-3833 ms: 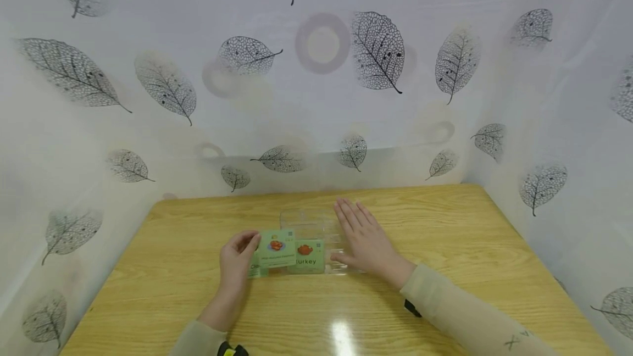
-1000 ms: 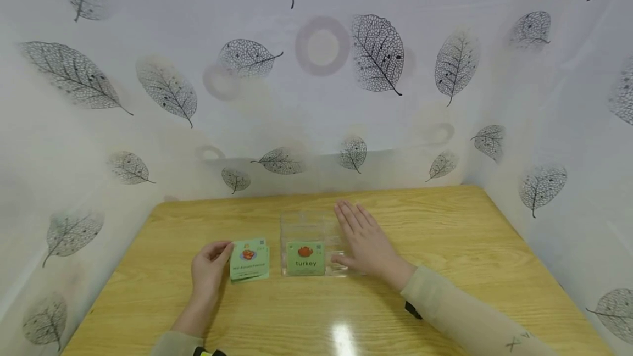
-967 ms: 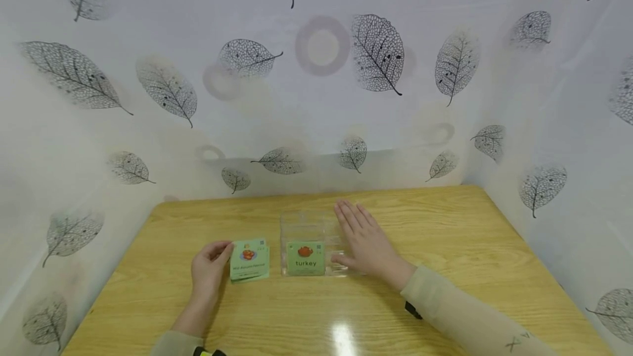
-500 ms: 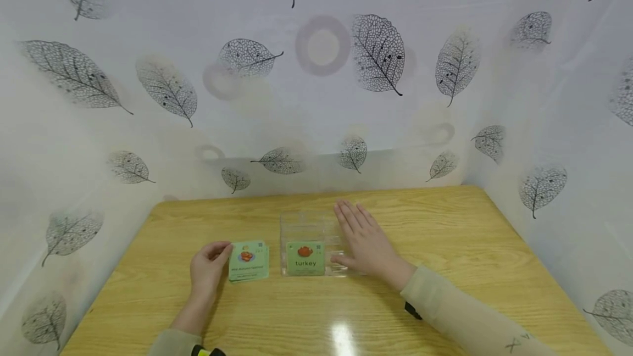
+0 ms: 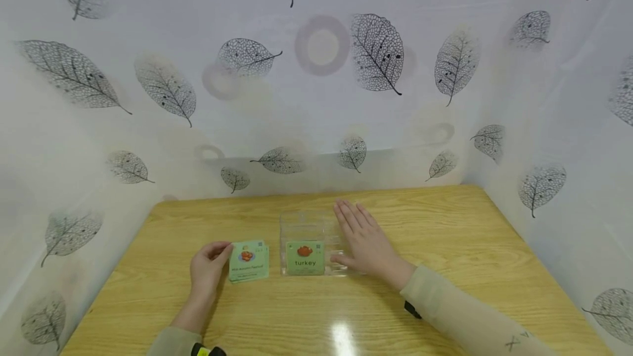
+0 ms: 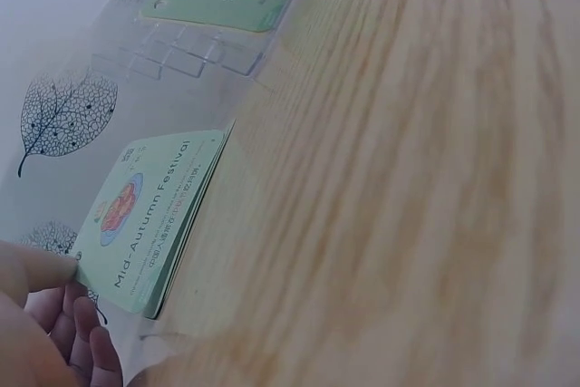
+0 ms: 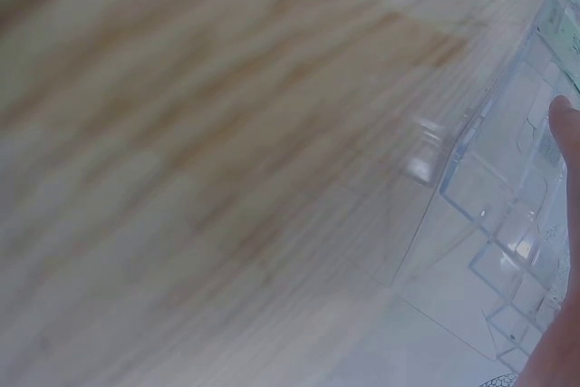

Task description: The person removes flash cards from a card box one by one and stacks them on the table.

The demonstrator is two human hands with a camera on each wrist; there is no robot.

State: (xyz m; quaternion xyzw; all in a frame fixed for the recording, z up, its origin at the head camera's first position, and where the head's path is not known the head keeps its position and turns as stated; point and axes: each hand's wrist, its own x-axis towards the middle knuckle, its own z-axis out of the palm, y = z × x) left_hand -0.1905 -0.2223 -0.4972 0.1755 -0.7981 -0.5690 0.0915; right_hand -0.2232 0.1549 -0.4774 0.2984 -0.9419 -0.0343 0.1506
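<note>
My left hand pinches the left edge of a green flashcard between thumb and fingers. In the left wrist view this Mid-Autumn Festival flashcard tops a small stack of cards on the table, their edges slightly fanned. A clear plastic card holder lies to the right of the stack, with a green turkey flashcard in its front left part. My right hand rests flat over the holder's right side, fingers straight. The right wrist view shows its thumb above the clear compartments.
All of this lies on a wood-grain table. A pale leaf-patterned curtain hangs along the table's back and sides.
My left hand has moved left from over the holder, bringing the Mid-Autumn Festival flashcard onto the stack and evening it up. The turkey flashcard is now uncovered. My right hand stays put.
</note>
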